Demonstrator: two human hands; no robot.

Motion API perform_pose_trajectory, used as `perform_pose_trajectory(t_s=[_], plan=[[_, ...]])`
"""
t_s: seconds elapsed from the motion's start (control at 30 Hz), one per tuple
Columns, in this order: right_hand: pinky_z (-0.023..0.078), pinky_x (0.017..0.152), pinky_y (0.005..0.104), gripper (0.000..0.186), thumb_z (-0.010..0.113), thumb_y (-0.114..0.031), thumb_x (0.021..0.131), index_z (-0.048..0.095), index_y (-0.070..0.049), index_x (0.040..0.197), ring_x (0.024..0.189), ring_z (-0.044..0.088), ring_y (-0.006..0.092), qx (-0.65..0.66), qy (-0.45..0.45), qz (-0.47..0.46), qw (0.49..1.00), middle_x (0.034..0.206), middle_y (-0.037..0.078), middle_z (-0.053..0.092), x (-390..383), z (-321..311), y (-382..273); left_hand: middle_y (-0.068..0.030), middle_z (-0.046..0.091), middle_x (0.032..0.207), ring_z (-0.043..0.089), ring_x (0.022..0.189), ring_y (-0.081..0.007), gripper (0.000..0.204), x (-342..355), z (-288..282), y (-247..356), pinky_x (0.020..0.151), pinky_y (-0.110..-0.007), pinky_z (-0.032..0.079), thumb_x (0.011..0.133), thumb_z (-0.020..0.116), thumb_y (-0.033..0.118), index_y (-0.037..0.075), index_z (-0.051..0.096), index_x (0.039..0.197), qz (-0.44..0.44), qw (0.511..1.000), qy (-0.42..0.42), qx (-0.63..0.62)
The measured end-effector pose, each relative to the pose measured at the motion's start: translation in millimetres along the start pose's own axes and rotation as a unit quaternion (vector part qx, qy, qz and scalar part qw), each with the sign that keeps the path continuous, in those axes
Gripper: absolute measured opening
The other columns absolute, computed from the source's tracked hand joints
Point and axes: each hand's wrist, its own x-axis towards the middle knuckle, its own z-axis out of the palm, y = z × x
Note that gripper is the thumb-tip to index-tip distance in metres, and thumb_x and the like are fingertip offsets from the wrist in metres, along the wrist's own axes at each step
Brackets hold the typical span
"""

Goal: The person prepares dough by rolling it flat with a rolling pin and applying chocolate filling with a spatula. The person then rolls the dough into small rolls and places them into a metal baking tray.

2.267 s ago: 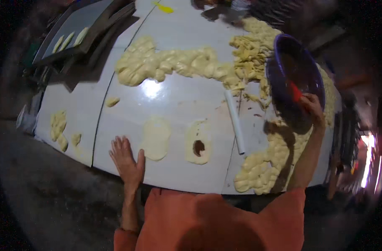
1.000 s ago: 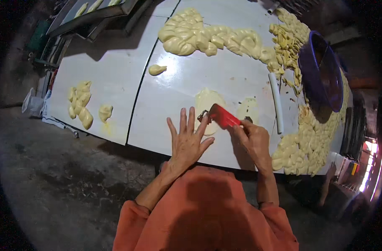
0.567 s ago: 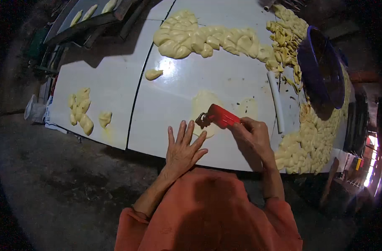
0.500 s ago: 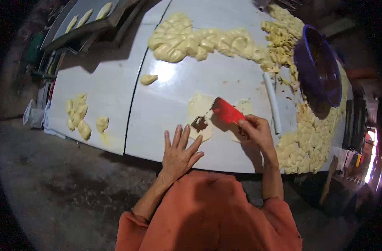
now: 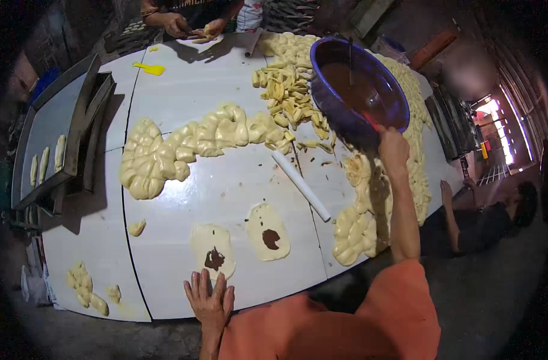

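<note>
My left hand (image 5: 210,301) lies open with its fingers spread on the table, its fingertips at the near edge of a flattened dough sheet (image 5: 203,237) bearing a dark brown smear. Beside it on the right is a second dough sheet (image 5: 263,217) with a brown patch. My right hand (image 5: 394,147) reaches to the near rim of a big purple basin (image 5: 329,99), closed on a red scoop (image 5: 373,122) that dips inside; its blade is mostly hidden. Brown filling (image 5: 353,84) covers the basin's bottom.
A white rolling pin (image 5: 301,186) lies right of the sheets. Dough pieces (image 5: 196,137) and sliced yellow pieces (image 5: 289,93) spread beyond. At left stands a metal tray (image 5: 54,129). Across the table are a yellow scoop (image 5: 149,69) and another person's hands (image 5: 193,30); another person (image 5: 487,225) is at right.
My right hand has carried the red scoop from the dough sheets to the basin on the right. My left hand remains by the left sheet. The view has swung right and up.
</note>
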Motion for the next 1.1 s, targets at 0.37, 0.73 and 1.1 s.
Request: perform_pose_trajectory(t_s=[0.37, 0.73, 1.1], plan=[[0.054, 0.073, 0.0427, 0.042, 0.058, -0.04, 0.102, 0.072, -0.003, 0.117, 0.082, 0.072, 0.0351, 0.309, -0.017, 0.117, 0.944, 0.088, 0.018, 0.073, -30.0, -28.9, 9.7, -0.0183, 0.054, 0.148, 0.044, 0.141, -0.0417, 0.045, -0.9, -2.1, -1.8, 0.116, -0.067, 0.029, 0.089, 0.076, 0.033, 0.022, 0.069, 0.132, -0.019, 0.999, 0.011, 0.028], [0.054, 0.088, 0.0486, 0.041, 0.069, -0.035, 0.092, 0.069, -0.003, 0.119, 0.102, 0.069, 0.0374, 0.313, 0.051, 0.123, 0.94, 0.115, 0.016, 0.071, -62.2, 40.2, -104.6, -0.0254, 0.054, 0.14, 0.047, 0.133, -0.048, 0.047, 1.6, -9.3, 5.5, 0.113, -0.071, 0.03, 0.083, 0.073, 0.021, 0.009, 0.066, 0.128, -0.031, 0.999, -0.003, 0.031], [0.053, 0.094, 0.0441, 0.065, 0.076, -0.043, 0.081, 0.064, -0.011, 0.136, 0.111, 0.068, 0.0385, 0.336, -0.153, 0.048, 0.928, 0.117, 0.019, 0.073, 66.5, 49.0, -140.8, -0.0217, 0.057, 0.138, 0.049, 0.134, -0.0437, 0.041, -2.6, -1.7, 2.9, 0.113, -0.068, 0.032, 0.084, 0.071, 0.024, 0.014, 0.072, 0.124, -0.049, 0.998, 0.021, 0.04]])
